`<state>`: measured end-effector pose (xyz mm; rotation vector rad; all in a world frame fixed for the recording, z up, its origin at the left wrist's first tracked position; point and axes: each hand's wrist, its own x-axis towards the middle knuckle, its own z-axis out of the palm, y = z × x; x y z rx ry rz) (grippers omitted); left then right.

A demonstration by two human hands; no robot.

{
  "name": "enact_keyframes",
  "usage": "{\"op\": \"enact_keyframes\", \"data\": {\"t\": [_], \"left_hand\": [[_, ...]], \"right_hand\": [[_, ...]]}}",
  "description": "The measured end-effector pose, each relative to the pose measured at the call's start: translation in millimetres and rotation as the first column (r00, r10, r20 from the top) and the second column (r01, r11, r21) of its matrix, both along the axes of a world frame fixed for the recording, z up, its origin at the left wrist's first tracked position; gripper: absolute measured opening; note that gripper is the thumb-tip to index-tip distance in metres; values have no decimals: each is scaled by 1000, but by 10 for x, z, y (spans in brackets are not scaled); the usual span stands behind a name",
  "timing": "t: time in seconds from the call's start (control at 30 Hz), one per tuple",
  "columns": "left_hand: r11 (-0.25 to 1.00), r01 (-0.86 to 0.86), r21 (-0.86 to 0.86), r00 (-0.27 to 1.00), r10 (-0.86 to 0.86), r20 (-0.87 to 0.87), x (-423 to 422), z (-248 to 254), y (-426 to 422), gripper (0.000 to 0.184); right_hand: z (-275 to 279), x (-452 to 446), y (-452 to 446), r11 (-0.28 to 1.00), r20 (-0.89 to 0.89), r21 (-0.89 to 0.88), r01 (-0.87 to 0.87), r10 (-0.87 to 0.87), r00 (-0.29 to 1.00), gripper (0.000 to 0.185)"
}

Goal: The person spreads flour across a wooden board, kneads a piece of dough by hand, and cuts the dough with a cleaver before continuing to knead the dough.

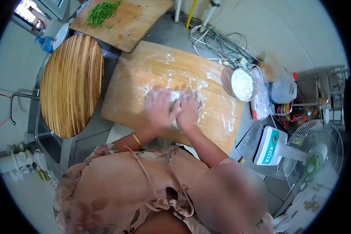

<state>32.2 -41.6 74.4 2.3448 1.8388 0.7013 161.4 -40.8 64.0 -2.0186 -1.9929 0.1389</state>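
Two hands meet on the dough, in the middle of a floured board

The dough lies near the middle of the wooden board, mostly hidden under the two hands. The right hand rests flat on it; its fingers are stretched and slightly apart, not clamped, probably because an open palm spreads the pressure better. The left hand is at the other side of the dough, just beside the right one. It is blurred, so I cannot tell whether its fingers are together or apart. Both arms reach forward from the body, which perhaps lets the weight help the push.

White flour is scattered around the hands, I suppose so that the dough does not stick. The flour bowl stands at the board's right edge, within easy reach of the right hand. The chopped greens lie on a separate cutting board beyond, which seems to keep them away from the powder.
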Motion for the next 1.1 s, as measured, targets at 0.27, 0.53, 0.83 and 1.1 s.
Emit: {"op": "enact_keyframes", "data": {"t": [0.27,0.53,0.83,1.1], "left_hand": [[987,39,-157,956,9,293,118,-329,782,37],[968,-93,-233,976,135,171,200,-283,1143,41],[999,39,16,962,-42,271,-3,1,-406,40],[1000,-7,-29,993,11,121,-20,-252,542,38]], "right_hand": [[-332,98,984,987,-89,-155,-44,31,996,25],[-89,97,1303,949,-228,-315,-5,-71,971,41],[71,-45,-451,979,-246,154,-132,168,955,40],[-226,40,666,949,-217,206,-238,281,935,38]]}}
